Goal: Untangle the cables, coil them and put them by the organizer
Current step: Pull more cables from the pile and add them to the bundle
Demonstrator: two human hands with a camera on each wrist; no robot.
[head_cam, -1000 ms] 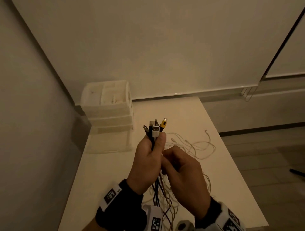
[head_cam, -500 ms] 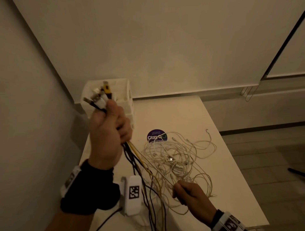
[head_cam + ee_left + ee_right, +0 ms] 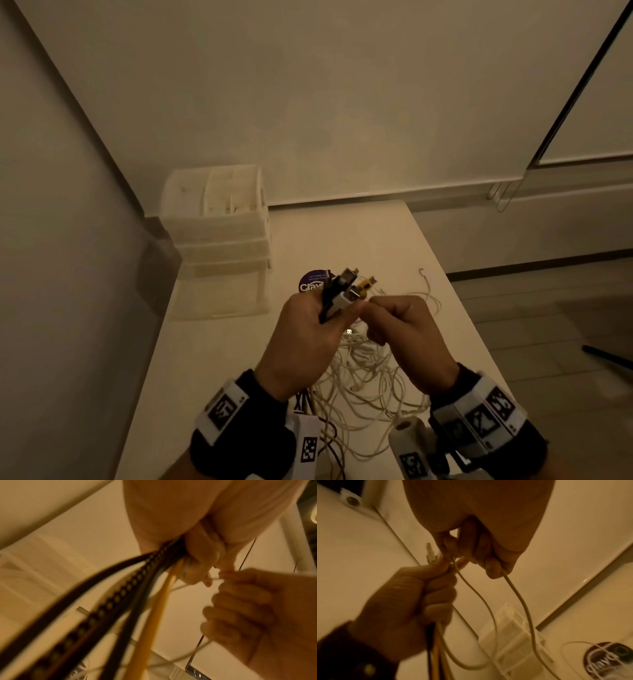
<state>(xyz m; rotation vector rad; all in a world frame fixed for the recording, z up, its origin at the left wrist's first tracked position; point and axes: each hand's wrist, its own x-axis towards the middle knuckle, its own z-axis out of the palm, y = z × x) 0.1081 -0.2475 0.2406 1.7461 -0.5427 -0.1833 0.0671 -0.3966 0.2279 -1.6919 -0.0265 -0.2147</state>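
Observation:
My left hand (image 3: 310, 337) grips a bundle of cables (image 3: 342, 291) above the table, plug ends up: black, white and yellow connectors. From the fist hang black, braided and yellow cords (image 3: 120, 597). My right hand (image 3: 406, 334) is right beside it, fingers curled, pinching a thin white cable (image 3: 517, 595) that loops down. A tangle of thin white cables (image 3: 370, 380) lies on the white table (image 3: 212, 370) beneath both hands. The white drawer organizer (image 3: 219, 240) stands at the table's back left corner.
A round purple sticker or coaster (image 3: 310, 284) lies by the organizer's front. The wall runs close along the table's left and back. The table's right edge (image 3: 455, 301) drops to the floor. Wrist cameras with marker tags sit low in the head view.
My left hand came back down from the organizer to the table's middle with the bundle. My right hand rose from the tangle to meet it, bringing a thin white cable.

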